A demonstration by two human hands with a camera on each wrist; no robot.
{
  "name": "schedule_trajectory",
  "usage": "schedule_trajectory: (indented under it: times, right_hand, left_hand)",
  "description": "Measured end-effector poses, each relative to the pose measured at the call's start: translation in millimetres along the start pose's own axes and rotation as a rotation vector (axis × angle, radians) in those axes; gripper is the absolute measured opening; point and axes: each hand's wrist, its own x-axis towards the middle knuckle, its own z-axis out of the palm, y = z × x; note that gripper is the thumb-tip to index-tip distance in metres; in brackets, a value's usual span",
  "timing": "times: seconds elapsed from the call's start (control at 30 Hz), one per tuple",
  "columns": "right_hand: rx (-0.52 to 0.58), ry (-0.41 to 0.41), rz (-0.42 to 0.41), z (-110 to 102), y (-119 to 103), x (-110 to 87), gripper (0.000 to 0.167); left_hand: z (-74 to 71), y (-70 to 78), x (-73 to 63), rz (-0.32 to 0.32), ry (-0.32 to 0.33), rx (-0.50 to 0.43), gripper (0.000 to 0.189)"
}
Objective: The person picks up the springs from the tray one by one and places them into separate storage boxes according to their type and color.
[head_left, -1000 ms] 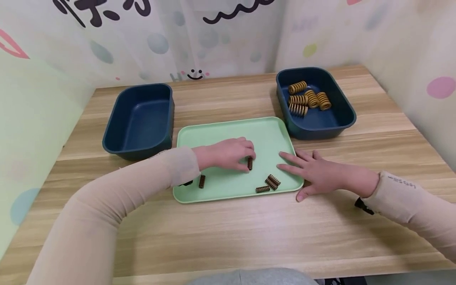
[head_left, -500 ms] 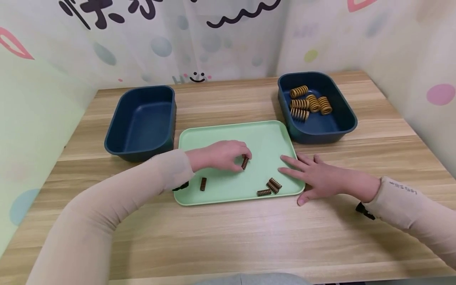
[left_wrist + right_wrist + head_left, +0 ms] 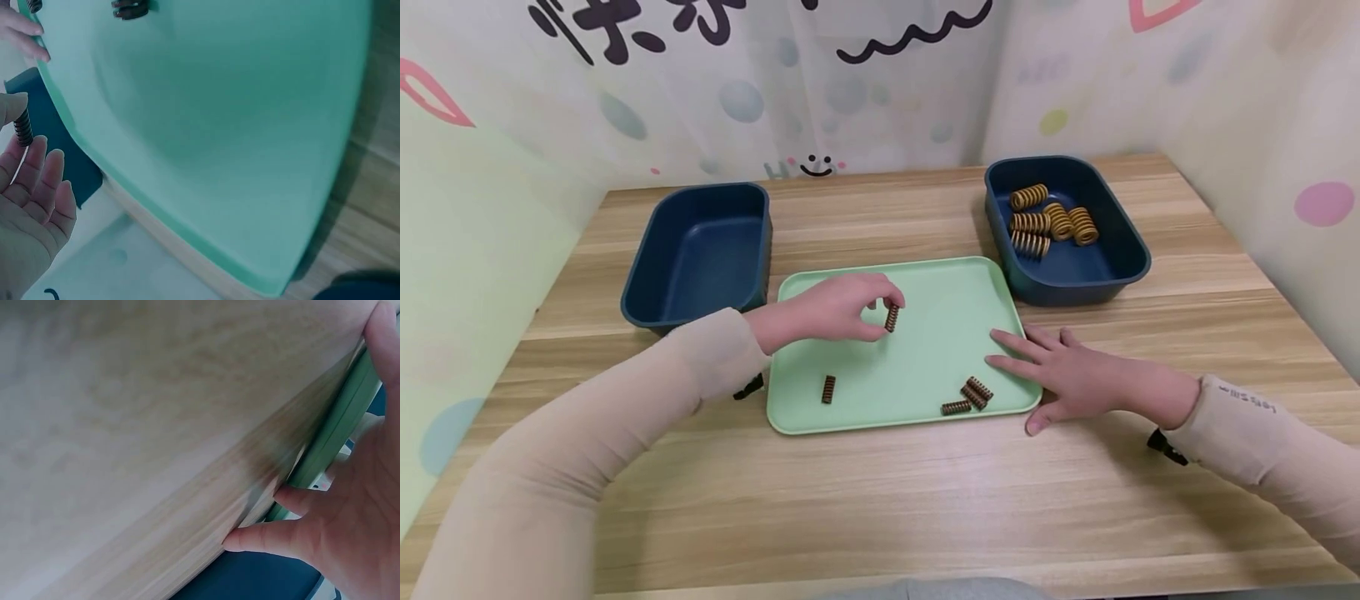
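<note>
My left hand [image 3: 838, 308] pinches a small dark brown coil spring [image 3: 891, 318] between thumb and fingertips, above the light green tray [image 3: 936, 292]. In the left wrist view the same spring [image 3: 23, 129] stands between the thumb and a fingertip, the other fingers spread loosely. My right hand [image 3: 1075, 371] lies with fingers spread over the tray's right edge, thumb on the table. One small spring [image 3: 828, 389] lies alone at the tray's left. Near the front right corner of the tray, a few more small springs [image 3: 976, 392] lie close together.
At the back left stands a dark blue bin [image 3: 707, 258] with nothing seen inside. A second blue bin [image 3: 1120, 242], back right, holds several larger golden springs [image 3: 1030, 222]. A printed curtain [image 3: 880, 108] hangs behind the wooden table [image 3: 850, 508].
My left hand has lifted the small spring from the tray and moved left and toward the back with it. The right hand has stayed at the tray's edge.
</note>
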Motion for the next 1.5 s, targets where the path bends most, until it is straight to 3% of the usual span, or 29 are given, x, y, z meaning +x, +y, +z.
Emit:
schedule_trajectory:
  times: [0.23,0.43,0.77,1.0,1.3,1.5]
  right_hand:
    - [0.005,0.001,0.005,1,-2,-2.7,0.087]
    - [-0.006,0.009,0.007,0,-2,-4.4,0.086]
    - [-0.007,0.008,0.016,2,-2,-5.0,0.086]
    - [-0.011,0.006,0.019,2,-2,-5.7,0.086]
    - [-0.016,0.012,0.007,1,-2,-3.2,0.085]
    - [-0.019,0.010,0.012,2,0,-1.2,0.086]
  left_hand:
    - [-20.4,-6.5,-10.1,-0.016,0.072,-0.066,0.038]
    - [-43.4,-18.0,-16.3,-0.098,0.162,-0.126,0.039]
    - [-77.0,-39.1,-22.7,-0.180,0.285,-0.075,0.039]
    - [-98.5,-54.4,-31.5,-0.218,0.328,-0.153,0.040]
    - [-120.3,-85.1,-54.7,-0.234,0.437,-0.108,0.040]
    - [-127.2,-115.3,-67.9,-0.344,0.484,-0.167,0.043]
